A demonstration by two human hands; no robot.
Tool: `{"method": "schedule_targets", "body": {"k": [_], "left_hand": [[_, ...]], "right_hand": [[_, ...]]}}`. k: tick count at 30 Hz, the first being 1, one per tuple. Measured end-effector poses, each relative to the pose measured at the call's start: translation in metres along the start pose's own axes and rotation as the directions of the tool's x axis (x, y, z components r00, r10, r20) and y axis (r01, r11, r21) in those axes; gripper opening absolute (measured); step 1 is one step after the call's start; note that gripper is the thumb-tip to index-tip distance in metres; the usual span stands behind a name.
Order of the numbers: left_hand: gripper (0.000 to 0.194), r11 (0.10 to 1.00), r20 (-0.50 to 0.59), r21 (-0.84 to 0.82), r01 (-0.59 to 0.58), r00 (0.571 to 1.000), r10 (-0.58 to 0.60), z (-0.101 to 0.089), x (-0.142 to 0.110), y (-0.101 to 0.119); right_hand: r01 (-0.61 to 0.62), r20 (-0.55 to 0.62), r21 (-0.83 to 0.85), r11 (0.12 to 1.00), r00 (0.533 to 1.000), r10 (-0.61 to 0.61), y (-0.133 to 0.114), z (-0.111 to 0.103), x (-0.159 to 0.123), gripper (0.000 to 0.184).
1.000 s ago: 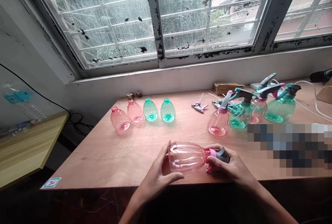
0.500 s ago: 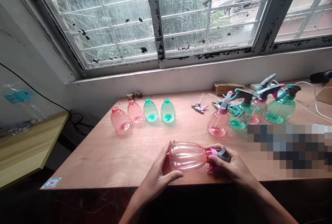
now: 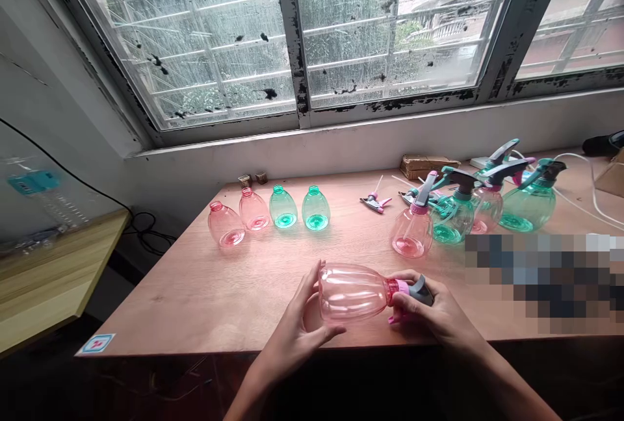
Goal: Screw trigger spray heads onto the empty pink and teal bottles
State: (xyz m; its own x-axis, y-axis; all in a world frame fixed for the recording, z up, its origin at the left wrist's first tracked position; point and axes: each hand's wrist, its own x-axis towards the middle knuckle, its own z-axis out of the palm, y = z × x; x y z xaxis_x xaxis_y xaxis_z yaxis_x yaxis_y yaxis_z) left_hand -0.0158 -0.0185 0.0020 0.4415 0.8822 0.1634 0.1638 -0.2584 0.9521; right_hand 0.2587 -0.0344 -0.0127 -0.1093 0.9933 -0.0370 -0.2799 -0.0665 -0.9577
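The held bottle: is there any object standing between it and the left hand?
Nothing visible stands between the bottle and the left hand, which is spread around its base end. The right hand grips the spray head at the neck.

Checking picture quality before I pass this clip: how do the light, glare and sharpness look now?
Head view: daylight through the window, pale and washed out in places; head view: bright streaks on the held pink bottle, its outline fairly clear; head view: deep darkness below the table's near edge; head view: a blocky pixelated patch at right hides detail.
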Motion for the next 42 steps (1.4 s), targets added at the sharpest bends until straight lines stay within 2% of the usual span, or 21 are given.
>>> {"method": "schedule_targets", "body": {"k": [2, 5, 7, 12, 14, 20, 24, 27, 30, 35, 42], "left_hand": [[0.095, 0.999, 0.015, -0.050, 0.008, 1.000, -0.007, 0.001, 0.000, -0.001], [0.117, 0.984, 0.053, -0.165, 0.072, 0.997, -0.064, 0.001, -0.002, -0.001], [0.126, 0.980, 0.035, -0.181, 0.086, 0.996, -0.081, 0.000, -0.002, -0.002], [0.102, 0.997, 0.010, -0.079, 0.008, 1.000, -0.007, -0.002, -0.002, -0.005], [0.095, 0.996, 0.014, -0.085, -0.023, 1.000, 0.024, -0.001, -0.002, -0.005], [0.118, 0.978, 0.056, -0.209, 0.026, 0.998, -0.014, -0.002, -0.002, -0.002], [0.097, 0.994, 0.044, -0.113, -0.005, 0.999, 0.010, -0.004, -0.002, 0.001], [0.089, 1.000, 0.041, -0.017, -0.020, 0.999, 0.021, -0.004, -0.003, 0.004], [0.089, 0.999, 0.059, -0.043, -0.028, 0.998, 0.030, -0.003, -0.004, 0.003], [0.107, 0.991, 0.068, -0.135, -0.009, 0.998, 0.018, -0.003, -0.003, 0.002], [0.086, 1.000, 0.017, -0.020, -0.020, 1.000, 0.020, -0.002, -0.003, 0.005]], "right_hand": [[0.000, -0.005, 0.007, 1.000, 1.000, 0.000, 0.001, 0.000, 0.000, 0.035], [0.016, 0.006, 0.003, 1.000, 1.000, -0.016, 0.001, 0.000, 0.001, 0.034], [0.022, 0.011, -0.008, 1.000, 1.000, -0.021, 0.001, 0.000, 0.000, 0.034], [0.004, -0.006, -0.007, 1.000, 1.000, -0.004, 0.000, 0.001, -0.001, 0.037], [0.002, -0.019, -0.004, 1.000, 1.000, -0.002, 0.000, 0.002, 0.000, 0.038], [0.010, -0.019, -0.016, 1.000, 1.000, -0.011, -0.001, 0.001, 0.001, 0.039], [-0.009, -0.024, 0.011, 1.000, 1.000, 0.010, 0.000, 0.000, 0.001, 0.040], [-0.006, -0.029, 0.019, 1.000, 1.000, 0.007, 0.000, 0.000, 0.001, 0.041], [-0.004, -0.030, 0.021, 1.000, 1.000, 0.005, 0.000, 0.000, 0.000, 0.040], [-0.013, -0.008, 0.004, 1.000, 1.000, 0.013, -0.002, 0.001, 0.000, 0.038], [-0.006, -0.032, 0.002, 1.000, 0.999, 0.006, 0.000, 0.001, 0.000, 0.040]]}}
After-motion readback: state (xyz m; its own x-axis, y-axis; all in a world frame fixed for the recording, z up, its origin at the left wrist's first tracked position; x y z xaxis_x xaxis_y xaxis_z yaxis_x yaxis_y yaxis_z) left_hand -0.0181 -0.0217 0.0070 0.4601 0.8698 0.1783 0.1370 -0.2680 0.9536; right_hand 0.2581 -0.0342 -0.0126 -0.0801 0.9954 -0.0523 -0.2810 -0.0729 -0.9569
